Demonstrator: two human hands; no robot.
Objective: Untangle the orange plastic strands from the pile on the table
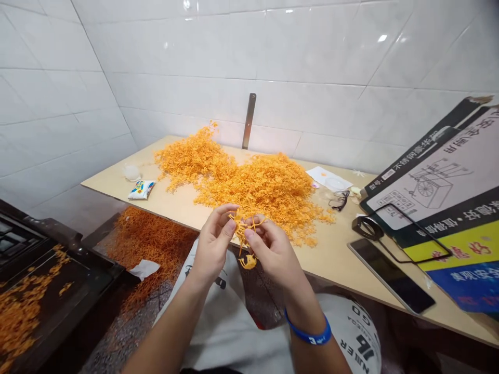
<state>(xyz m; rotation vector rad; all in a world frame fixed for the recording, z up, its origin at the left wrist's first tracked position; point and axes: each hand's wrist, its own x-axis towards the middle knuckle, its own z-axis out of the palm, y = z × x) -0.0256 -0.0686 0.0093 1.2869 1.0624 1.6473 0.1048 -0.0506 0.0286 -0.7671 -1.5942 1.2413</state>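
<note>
My left hand [213,243] and my right hand [273,253] are raised close together over the front edge of the table, and each pinches a small tangle of orange strands [244,229] between thumb and fingers. A small clump [248,262] dangles from the tangle below my hands. Just beyond them lies a large loose heap of the same dried orange strands [257,189], spread across a light wooden table [343,259]. A blue wristband [307,331] circles my right wrist.
A dark tray [50,275] with orange strands stands at the left, above a reddish-orange pile [150,244] on the floor. A snack packet [141,189], eyeglasses [339,200], a phone [391,275] and printed signboards [429,176] are nearby. Tiled walls [249,52] close off the back.
</note>
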